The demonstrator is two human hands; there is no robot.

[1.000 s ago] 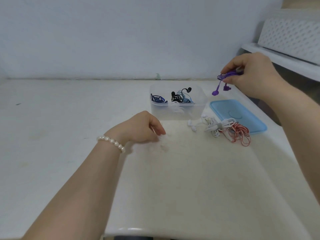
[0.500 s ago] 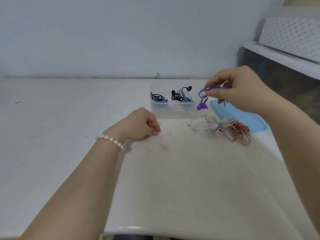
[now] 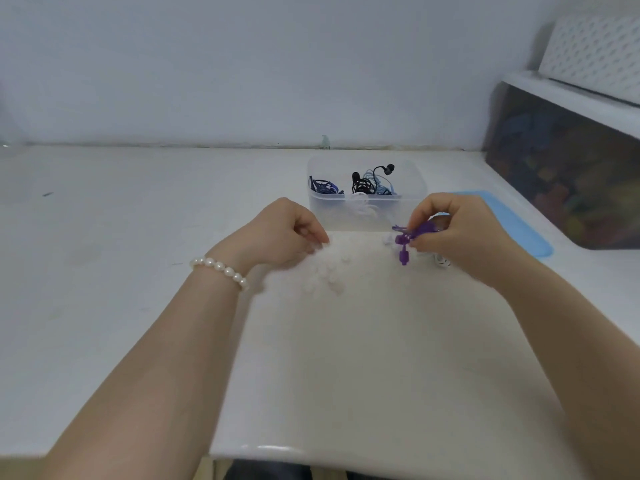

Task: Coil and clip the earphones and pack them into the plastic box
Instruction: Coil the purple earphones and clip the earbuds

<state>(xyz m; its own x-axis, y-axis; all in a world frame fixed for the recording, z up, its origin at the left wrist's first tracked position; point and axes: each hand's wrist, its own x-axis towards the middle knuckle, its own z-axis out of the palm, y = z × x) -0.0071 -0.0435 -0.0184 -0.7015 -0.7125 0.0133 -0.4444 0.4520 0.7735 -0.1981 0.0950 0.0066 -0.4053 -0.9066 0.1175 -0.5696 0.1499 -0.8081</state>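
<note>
The plastic box [image 3: 367,211] is clear, faintly frosted plastic with smooth walls. The blue lid [image 3: 512,223] looks like matt, smooth plastic. The purple earphones [image 3: 412,237] have a slightly glossy plastic or rubbery look. The surface [image 3: 138,237] is white, smooth, with a soft sheen at its near edge. The bracelet [image 3: 220,266] is of glossy pearl-like beads

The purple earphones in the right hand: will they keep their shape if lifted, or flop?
Probably floppy: the purple earphones are thin cable, and one earbud already dangles below the right hand. Likely very light, as a fingertip pinch carries them. The coil may loosen until clipped.
</note>
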